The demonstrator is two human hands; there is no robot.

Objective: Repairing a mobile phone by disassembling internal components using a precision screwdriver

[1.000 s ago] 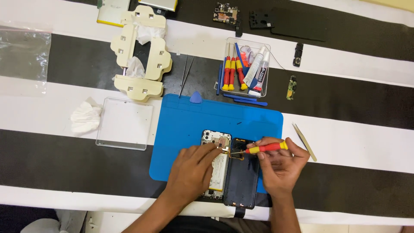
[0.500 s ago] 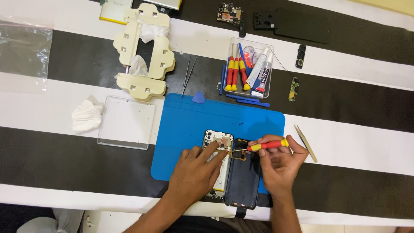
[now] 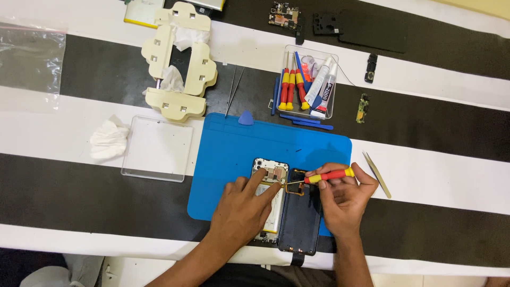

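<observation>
We press our left hand (image 3: 245,204) flat on the opened phone (image 3: 268,199) lying on the blue mat (image 3: 239,154), fingers apart, while our right hand (image 3: 342,196) has its fingers clamped on a red-and-yellow screwdriver (image 3: 324,177) whose tip meets the phone's upper edge. Just beside it lies one dark back cover (image 3: 300,218). On the striped desk (image 3: 441,170) a clear tray (image 3: 308,82) holds three more screwdrivers and one white glue tube (image 3: 321,82) with a dark label.

The upper half of the blue mat (image 3: 249,143) lies bare, so a hand could come in there between the clear tray (image 3: 158,147) on the left and the tweezers (image 3: 377,174) on the right. Beyond the mat's far edge the tool box (image 3: 309,82), cream clamp (image 3: 179,61) and blue pick (image 3: 245,118) crowd the table (image 3: 441,170). The opened phone (image 3: 271,199) and both hands fill the mat's near half.
</observation>
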